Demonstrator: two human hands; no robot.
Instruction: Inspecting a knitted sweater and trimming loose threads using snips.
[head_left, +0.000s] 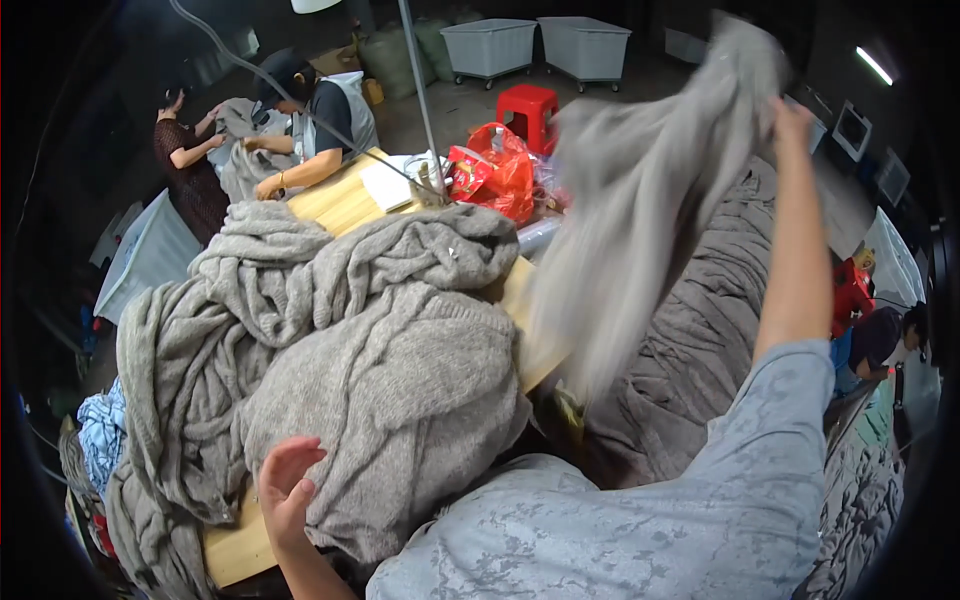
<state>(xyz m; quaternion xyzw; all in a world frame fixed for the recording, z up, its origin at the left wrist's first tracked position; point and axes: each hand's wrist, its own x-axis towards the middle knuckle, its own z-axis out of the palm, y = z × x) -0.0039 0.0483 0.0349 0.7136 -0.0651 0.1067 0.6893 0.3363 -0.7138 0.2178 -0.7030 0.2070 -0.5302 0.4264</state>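
Note:
High at the right, my right hand [792, 122] is closed on the edge of a grey knit garment [650, 190]. The garment hangs down from it and is blurred by motion; its lower end falls over the table's edge. Low at the left, my left hand [287, 485] is raised with the thumb apart from loosely curved fingers, nothing in it. Just beside that hand rises a large rounded heap of grey knitwear [400, 400]. More twisted grey knit pieces [190, 400] lie behind and to the left of it, covering most of the wooden table [240, 545].
A long stack of darker grey knits [710, 310] lies to my right. Red plastic bags [495, 175] sit at the table's far side, near a red stool [527, 112]. Two people [330, 120] handle grey cloth at the far left. White wheeled bins [490, 48] stand behind.

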